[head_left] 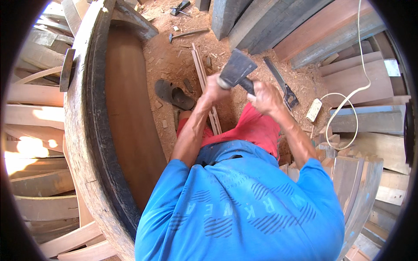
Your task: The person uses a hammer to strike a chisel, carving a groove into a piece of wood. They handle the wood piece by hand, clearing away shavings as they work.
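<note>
A hatchet-like tool with a broad dark head is held up in front of my red shorts. My right hand is closed around its short dark handle. Closed and slightly blurred, my left hand is at the near left edge of the head, beside a pale round end. That hand seems to grip the tool there, though its fingers are partly hidden. Below and left of the tool, long narrow wood strips run from the floor toward my legs.
Wood chips cover the floor. A dark sandal, a hammer and a handsaw lie around me. A curved timber wall rises at left. Stacked beams stand far right, near a white power strip and its cord.
</note>
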Demonstrator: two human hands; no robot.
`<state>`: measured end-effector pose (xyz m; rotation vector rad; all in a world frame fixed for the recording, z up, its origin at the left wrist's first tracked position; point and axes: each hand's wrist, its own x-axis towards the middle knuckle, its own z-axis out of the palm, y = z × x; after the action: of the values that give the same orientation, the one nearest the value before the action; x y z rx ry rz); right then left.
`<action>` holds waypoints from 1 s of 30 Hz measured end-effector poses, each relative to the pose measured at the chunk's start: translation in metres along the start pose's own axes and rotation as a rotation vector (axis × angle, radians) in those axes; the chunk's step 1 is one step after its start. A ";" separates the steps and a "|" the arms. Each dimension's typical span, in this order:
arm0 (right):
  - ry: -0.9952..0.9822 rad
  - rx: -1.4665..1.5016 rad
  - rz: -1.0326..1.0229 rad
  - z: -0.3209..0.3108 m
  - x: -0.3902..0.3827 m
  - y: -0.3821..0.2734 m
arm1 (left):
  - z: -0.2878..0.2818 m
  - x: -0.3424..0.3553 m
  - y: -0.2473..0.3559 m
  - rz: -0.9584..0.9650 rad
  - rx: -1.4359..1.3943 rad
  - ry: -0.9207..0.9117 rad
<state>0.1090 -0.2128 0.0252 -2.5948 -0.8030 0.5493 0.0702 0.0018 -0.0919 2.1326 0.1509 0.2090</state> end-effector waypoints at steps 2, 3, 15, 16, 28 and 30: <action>0.085 0.137 -0.022 -0.014 0.000 0.011 | -0.010 0.003 -0.015 -0.047 0.000 0.112; 0.108 0.213 -0.019 -0.017 -0.006 0.013 | -0.016 -0.002 -0.012 -0.018 -0.037 0.021; 0.688 0.011 -0.488 -0.017 0.004 -0.036 | -0.021 -0.014 0.002 0.070 -0.123 0.027; 0.362 -0.076 -0.301 -0.001 0.001 -0.028 | -0.019 -0.018 -0.001 0.076 -0.151 0.045; 1.138 0.931 -0.732 -0.177 -0.039 -0.112 | -0.033 -0.030 0.002 0.023 -0.312 0.058; 1.401 1.095 -0.936 -0.200 -0.022 -0.127 | -0.036 -0.029 -0.007 0.047 -0.345 0.072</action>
<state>0.1274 -0.1739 0.2587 -0.8940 -0.6880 -0.8223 0.0343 0.0297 -0.0814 1.7874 0.0989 0.3155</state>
